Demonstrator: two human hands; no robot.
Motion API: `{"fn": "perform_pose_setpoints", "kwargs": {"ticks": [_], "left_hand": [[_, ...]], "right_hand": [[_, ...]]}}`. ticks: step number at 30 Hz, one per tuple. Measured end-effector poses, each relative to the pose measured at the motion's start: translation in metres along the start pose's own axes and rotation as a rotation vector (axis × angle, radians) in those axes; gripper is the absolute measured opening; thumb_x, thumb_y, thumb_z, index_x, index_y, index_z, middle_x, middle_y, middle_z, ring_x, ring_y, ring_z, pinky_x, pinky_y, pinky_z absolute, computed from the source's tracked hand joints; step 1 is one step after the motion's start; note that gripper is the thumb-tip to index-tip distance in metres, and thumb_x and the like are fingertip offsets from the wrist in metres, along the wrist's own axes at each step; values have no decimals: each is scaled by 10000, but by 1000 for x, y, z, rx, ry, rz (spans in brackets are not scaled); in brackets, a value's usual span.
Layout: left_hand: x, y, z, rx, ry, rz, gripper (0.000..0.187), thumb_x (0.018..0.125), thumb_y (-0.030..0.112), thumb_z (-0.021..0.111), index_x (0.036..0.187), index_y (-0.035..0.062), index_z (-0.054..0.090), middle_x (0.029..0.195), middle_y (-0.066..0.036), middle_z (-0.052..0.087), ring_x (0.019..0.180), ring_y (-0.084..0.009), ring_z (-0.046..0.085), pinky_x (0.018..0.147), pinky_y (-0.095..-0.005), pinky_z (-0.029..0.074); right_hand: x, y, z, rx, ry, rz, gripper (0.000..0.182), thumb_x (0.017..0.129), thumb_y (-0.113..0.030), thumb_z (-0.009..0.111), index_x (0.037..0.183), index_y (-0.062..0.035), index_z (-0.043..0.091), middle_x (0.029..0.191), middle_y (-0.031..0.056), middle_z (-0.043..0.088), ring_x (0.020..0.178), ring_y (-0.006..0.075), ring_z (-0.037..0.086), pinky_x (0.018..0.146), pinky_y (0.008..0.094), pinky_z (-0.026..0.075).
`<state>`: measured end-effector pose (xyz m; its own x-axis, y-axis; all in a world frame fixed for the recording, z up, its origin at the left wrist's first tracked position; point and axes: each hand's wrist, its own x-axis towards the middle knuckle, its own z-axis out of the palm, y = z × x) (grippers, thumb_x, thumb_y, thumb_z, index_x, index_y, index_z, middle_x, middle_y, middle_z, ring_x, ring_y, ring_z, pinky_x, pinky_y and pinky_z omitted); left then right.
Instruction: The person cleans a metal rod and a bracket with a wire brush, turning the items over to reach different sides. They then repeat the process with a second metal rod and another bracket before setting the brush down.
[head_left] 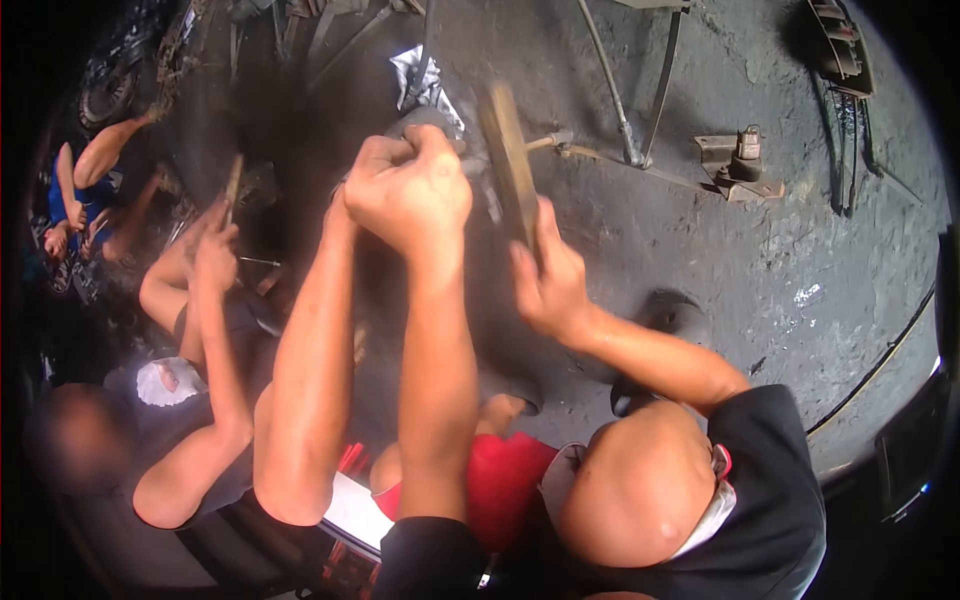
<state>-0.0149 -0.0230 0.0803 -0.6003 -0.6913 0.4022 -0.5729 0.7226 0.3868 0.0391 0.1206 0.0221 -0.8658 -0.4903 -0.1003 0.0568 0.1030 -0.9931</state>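
Note:
My left hand (420, 190) is closed in a fist at the top middle of the view. Directly beyond its knuckles lies a dark grey piece (430, 118); what the fingers hold is hidden. To its right, my right hand (552, 275) grips the lower end of a flat length of wood (512, 160), which stands tilted and slightly blurred, with its top end beside the left fist. Behind the fist, a white-and-black crumpled sheet (418, 75) lies on the floor. A bare limb (305, 390) runs alongside my left forearm and ends behind the fist.
At the left a person (195, 400) sits close by, holding a wooden-handled tool (234, 190). Farther off is another person in blue (90, 205). Metal rods (610, 85), a bracket with a small part (742, 165) and a rusty metal assembly (842, 45) are on the dark floor.

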Motion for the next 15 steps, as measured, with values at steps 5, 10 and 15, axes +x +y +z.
{"fn": "perform_pose_setpoints", "kwargs": {"ticks": [5,10,15], "left_hand": [[-1,3,3,-82,-9,-88,272,768,112,653,564,-39,557,502,-132,555,457,-165,533,489,-344,439],[5,-19,11,-123,-15,11,287,776,95,687,551,-26,555,512,-129,577,487,-161,581,517,-310,480],[14,9,1,-153,-127,-176,245,758,106,661,582,-46,585,522,-168,561,453,-183,540,492,-360,437]], "right_hand": [[25,-6,0,55,30,-31,565,911,-9,543,1407,132,314,1184,374,556,1026,479,618,849,411,517],[-21,20,2,20,66,-151,598,907,-48,578,1411,132,311,1159,359,576,1002,489,623,842,421,519],[-42,13,-6,40,-36,29,590,906,-103,610,1386,119,350,1096,359,586,967,510,599,802,445,516]]}}
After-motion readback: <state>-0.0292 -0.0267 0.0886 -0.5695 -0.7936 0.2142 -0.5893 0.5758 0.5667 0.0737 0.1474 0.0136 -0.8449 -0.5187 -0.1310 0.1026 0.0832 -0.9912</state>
